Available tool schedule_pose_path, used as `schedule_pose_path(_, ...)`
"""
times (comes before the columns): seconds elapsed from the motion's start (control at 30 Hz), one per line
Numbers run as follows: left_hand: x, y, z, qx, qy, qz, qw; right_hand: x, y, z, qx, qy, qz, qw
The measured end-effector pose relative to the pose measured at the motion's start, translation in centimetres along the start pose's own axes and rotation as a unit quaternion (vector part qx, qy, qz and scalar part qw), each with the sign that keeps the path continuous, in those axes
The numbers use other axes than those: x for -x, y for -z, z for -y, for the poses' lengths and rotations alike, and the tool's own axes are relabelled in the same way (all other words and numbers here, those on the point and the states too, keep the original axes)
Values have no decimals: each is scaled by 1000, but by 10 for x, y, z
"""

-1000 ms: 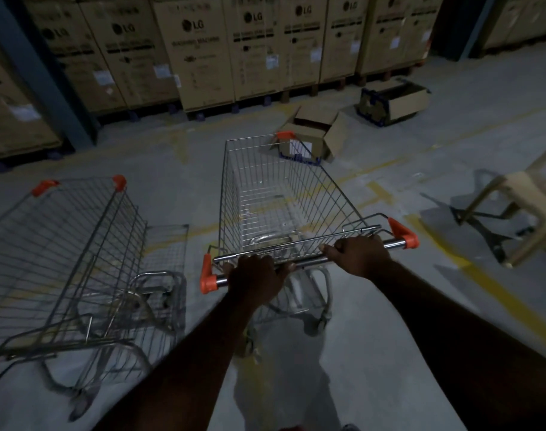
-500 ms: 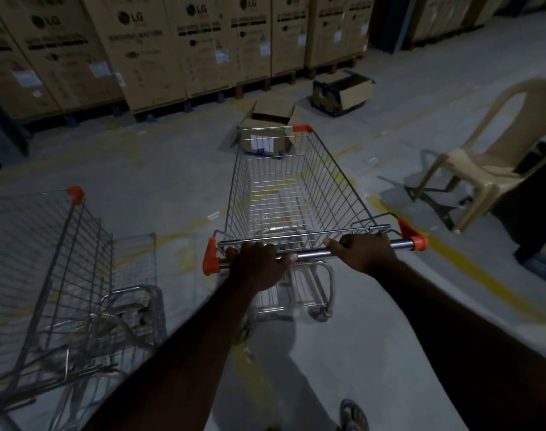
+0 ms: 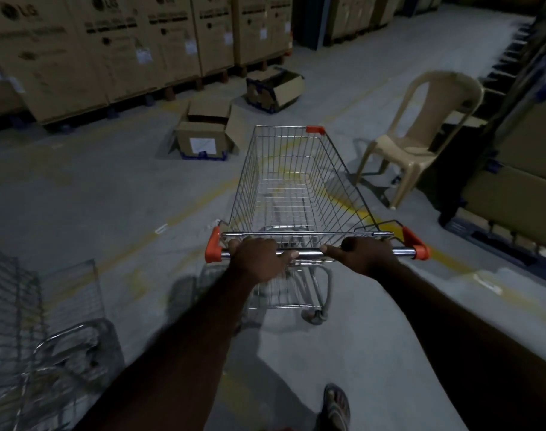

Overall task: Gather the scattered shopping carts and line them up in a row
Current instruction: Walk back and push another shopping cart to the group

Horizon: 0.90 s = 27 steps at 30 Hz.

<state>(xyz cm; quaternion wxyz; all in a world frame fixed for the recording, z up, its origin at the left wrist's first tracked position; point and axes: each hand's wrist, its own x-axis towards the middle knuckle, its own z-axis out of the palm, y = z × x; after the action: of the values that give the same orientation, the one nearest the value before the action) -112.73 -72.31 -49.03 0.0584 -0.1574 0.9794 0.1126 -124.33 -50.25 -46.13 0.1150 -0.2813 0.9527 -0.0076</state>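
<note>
Grey concrete warehouse floor (image 3: pixel 94 188) with faded yellow lines lies under a silver wire shopping cart with orange corner caps (image 3: pixel 293 181), which stands at centre. The left hand (image 3: pixel 259 259) and the right hand (image 3: pixel 366 255) each curl round its chrome handle bar (image 3: pixel 309 252). A second silver wire cart (image 3: pixel 23 321) stands apart at lower left. Ahead to the left lies an open brown cardboard box with a white label (image 3: pixel 200 138), and a beige plastic chair (image 3: pixel 420 141) stands to the right. Tall printed cartons (image 3: pixel 110 42) line the back.

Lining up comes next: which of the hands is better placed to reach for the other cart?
Left, probably. The left hand grips the handle on the side where the other cart stands, low left; the right hand grips nearer the chair.
</note>
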Motion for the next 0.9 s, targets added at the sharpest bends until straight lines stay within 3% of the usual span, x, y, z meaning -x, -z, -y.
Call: schedule_pose_path(0.9,-73,-12,-159,-19,-182,42,982,60,4,-146,-66,-194,32,978)
